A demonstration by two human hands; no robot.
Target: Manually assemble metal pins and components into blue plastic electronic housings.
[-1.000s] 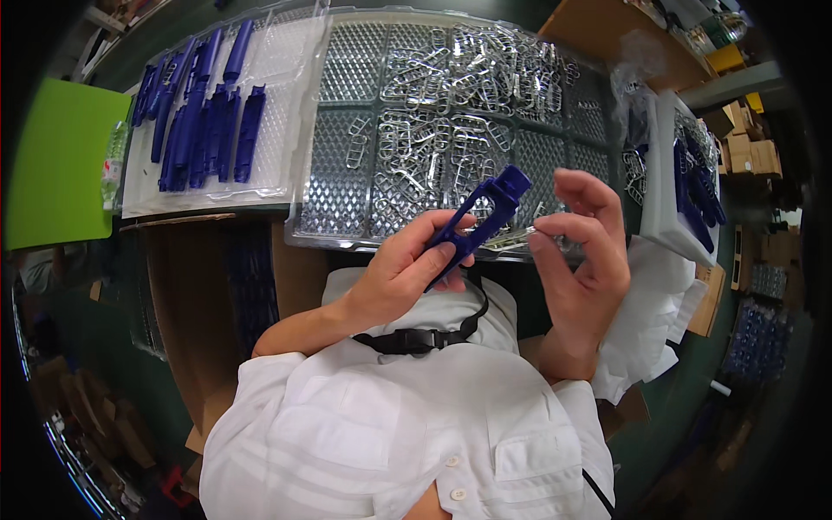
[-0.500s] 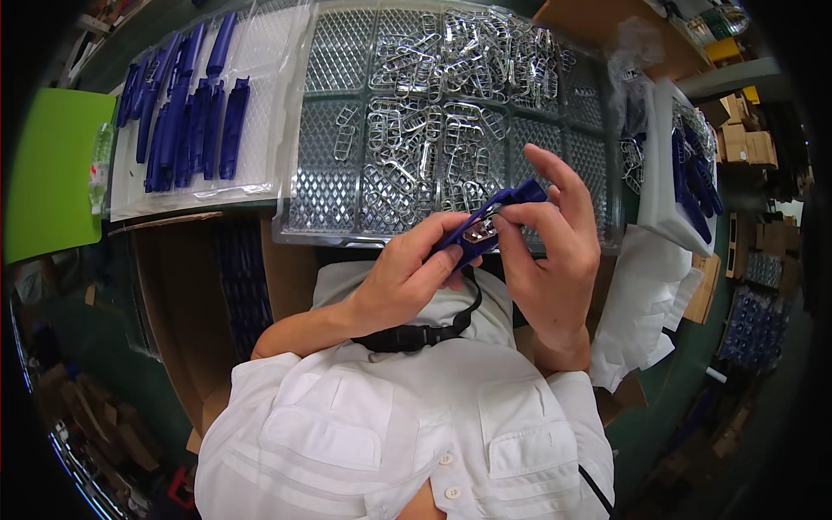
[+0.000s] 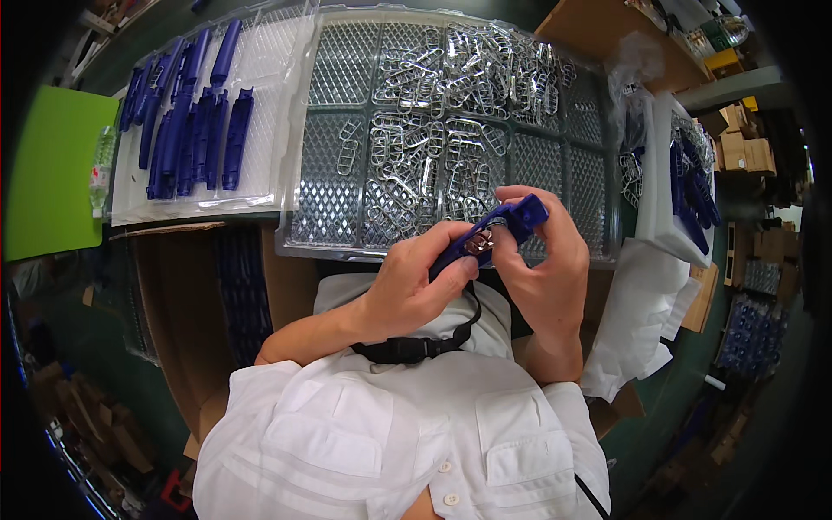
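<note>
- Head view, biggest first: a clear gridded tray holds a heap of loose metal clips; many appear left to fit.
- A side tray to the left carries a row of blue plastic pieces, lying lengthwise and, as I judge, finished.
- Left hand is curled, pinching the blue handle near its lower end.
- Right hand wraps around the upper end, fingers closed on it.
- That handle sits above the tray's near rim, long axis running lower-left to upper-right, a metal clip showing at its middle, seemingly being seated.
</note>
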